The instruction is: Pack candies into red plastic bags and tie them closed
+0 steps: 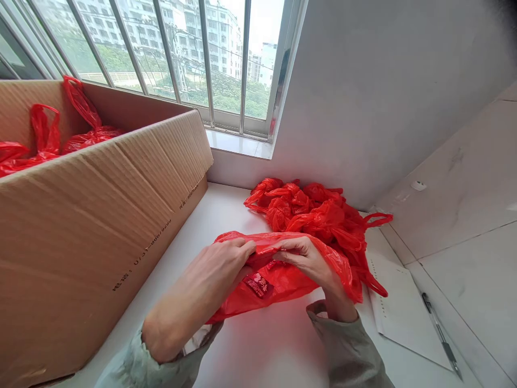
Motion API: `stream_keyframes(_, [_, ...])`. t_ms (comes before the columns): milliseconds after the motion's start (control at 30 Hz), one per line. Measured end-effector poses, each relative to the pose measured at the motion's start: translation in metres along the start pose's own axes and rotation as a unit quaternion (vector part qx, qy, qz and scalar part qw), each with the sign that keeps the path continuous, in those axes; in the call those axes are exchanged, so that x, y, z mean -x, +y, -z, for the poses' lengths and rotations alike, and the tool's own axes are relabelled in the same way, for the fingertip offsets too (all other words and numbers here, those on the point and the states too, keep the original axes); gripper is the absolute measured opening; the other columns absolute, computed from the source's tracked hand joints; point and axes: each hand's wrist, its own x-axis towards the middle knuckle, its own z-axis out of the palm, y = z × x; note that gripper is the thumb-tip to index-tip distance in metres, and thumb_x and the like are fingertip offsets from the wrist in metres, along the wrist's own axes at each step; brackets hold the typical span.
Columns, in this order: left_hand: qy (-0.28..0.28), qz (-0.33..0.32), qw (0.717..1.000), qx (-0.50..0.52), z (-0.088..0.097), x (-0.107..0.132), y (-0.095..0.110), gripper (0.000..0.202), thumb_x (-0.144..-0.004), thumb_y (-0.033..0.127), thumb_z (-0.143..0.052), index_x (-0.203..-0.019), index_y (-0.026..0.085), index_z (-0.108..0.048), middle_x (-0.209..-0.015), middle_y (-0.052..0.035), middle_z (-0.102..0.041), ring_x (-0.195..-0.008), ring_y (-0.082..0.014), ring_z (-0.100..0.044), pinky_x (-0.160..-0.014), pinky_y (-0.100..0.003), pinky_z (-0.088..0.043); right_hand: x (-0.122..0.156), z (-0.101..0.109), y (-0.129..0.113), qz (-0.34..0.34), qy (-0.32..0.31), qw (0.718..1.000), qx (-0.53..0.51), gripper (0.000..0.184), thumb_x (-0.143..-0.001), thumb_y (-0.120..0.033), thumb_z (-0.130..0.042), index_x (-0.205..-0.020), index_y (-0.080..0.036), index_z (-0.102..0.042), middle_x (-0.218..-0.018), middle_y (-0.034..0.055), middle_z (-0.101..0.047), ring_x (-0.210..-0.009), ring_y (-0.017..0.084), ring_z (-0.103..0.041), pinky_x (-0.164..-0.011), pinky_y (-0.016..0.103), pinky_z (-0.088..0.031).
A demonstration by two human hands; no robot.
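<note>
A thin red plastic bag (278, 293) lies in front of me, its mouth turned toward me. My left hand (224, 264) has its fingers closed on the left part of the bag's upper edge. On the right part of that edge, my right hand (305, 258) pinches the film between thumb and fingers. Inside the mouth, below my hands, a small dark red packet (259, 285) with pale printing shows. The fingertips of my left hand are partly hidden by the hand itself.
A heap of red plastic bags (315, 207) lies against the wall behind. At the left stands a large cardboard box (133, 210) with several red bags in it. To the right are a white paper pad (404, 312) and a pen (440, 331). A barred window (226, 59) is above.
</note>
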Motion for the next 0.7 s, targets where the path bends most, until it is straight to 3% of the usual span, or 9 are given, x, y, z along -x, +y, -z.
stream_keyframes(100, [-0.007,0.003,1.0,-0.011,0.001,-0.001,0.003,0.018,-0.096,0.012,-0.039,-0.093,0.02,-0.055,-0.098,-0.0049,-0.062,-0.08,-0.0198,-0.059,-0.066,-0.033,-0.038,-0.001,0.002,0.004,0.007,0.012,1.0,-0.001,0.022,-0.086,-0.038,-0.063,-0.081,-0.021,-0.077,-0.08,0.0015,-0.071,-0.077,0.02,-0.064,-0.073,0.029,-0.052])
stream_keyframes(233, [0.006,-0.01,0.999,-0.041,-0.003,0.004,-0.002,0.016,-0.098,0.016,-0.034,-0.089,0.021,-0.046,-0.092,-0.0023,-0.057,-0.074,-0.0191,-0.054,-0.064,-0.033,-0.036,-0.002,0.001,0.002,0.048,0.03,0.998,0.024,0.023,-0.089,-0.035,-0.057,-0.077,-0.023,-0.072,-0.079,-0.0001,-0.067,-0.081,0.019,-0.061,-0.077,0.027,-0.049])
stream_keyframes(333, [0.027,-0.018,0.999,-0.005,-0.003,0.008,-0.005,0.018,-0.101,0.02,-0.028,-0.095,0.021,-0.046,-0.095,-0.0025,-0.058,-0.083,-0.0198,-0.056,-0.071,-0.034,-0.039,-0.002,-0.001,-0.002,0.05,0.046,0.997,0.043,0.022,-0.09,-0.033,-0.054,-0.079,-0.022,-0.069,-0.079,0.0,-0.064,-0.077,0.017,-0.057,-0.073,0.025,-0.047])
stream_keyframes(433, [0.029,0.003,0.998,0.056,0.001,0.009,-0.005,0.011,-0.099,0.03,-0.04,-0.106,0.023,-0.047,-0.104,-0.0019,-0.061,-0.096,-0.0207,-0.058,-0.079,-0.032,-0.042,-0.003,-0.003,-0.003,0.044,0.044,0.997,0.033,0.022,-0.089,-0.034,-0.055,-0.081,-0.021,-0.071,-0.077,-0.0005,-0.061,-0.072,0.015,-0.054,-0.068,0.024,-0.046])
stream_keyframes(567, [0.007,0.02,0.993,0.117,0.006,0.004,-0.003,0.01,-0.091,0.019,-0.051,-0.099,0.025,-0.048,-0.091,0.0042,-0.063,-0.08,-0.0151,-0.057,-0.072,-0.025,-0.04,-0.002,-0.002,-0.006,0.036,0.043,0.998,-0.029,0.021,-0.085,-0.036,-0.061,-0.08,-0.019,-0.072,-0.075,-0.001,-0.062,-0.071,0.014,-0.055,-0.066,0.023,-0.047])
stream_keyframes(700, [0.031,0.01,0.991,0.13,0.009,-0.001,-0.003,0.01,-0.086,0.013,-0.051,-0.086,0.023,-0.048,-0.075,0.0078,-0.059,-0.064,-0.0111,-0.049,-0.063,-0.022,-0.036,0.002,0.002,-0.013,0.005,0.003,0.999,-0.048,0.011,-0.077,-0.031,-0.069,-0.081,-0.022,-0.073,-0.08,-0.0011,-0.068,-0.077,0.016,-0.062,-0.073,0.026,-0.051])
